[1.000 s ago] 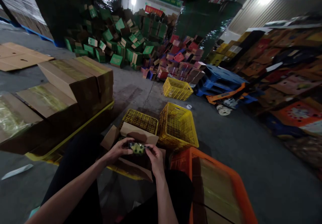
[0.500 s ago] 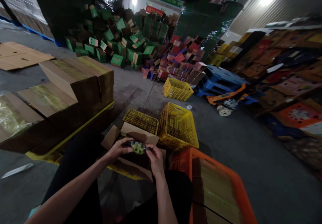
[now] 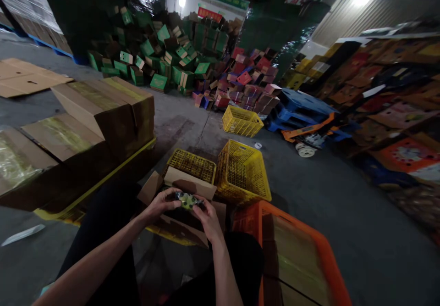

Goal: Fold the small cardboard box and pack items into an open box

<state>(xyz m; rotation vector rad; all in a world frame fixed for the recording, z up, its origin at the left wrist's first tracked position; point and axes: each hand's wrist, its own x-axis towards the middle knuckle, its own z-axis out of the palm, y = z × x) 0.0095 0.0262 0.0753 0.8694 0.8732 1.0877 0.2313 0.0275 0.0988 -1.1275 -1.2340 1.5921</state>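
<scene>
Between my two hands is a small, shiny wrapped packet [image 3: 187, 200], pale yellow-green with dark spots; what is inside cannot be made out. My left hand [image 3: 164, 203] pinches its left end between thumb and fingers. At the right end, my right hand [image 3: 207, 215] grips it, fingers closed around the edge. Both hands are above an open cardboard box [image 3: 190, 183] with its flaps spread outward. The inside of this box is dark and mostly hidden by my hands. Under the box a yellow crate shows at its front edge.
A yellow crate [image 3: 266, 177] stands right of the box, with another yellow crate [image 3: 242, 121] farther off. At my right knee, an orange crate [image 3: 309, 230] holds a taped carton. Taped cartons [image 3: 103, 99] sit at left. Blue pallets [image 3: 305, 102] and a pallet jack [image 3: 305, 147] stand ahead right.
My right hand has shifted slightly left and inward along the packet, its fingers now closer over the right end. My left hand has hardly moved.
</scene>
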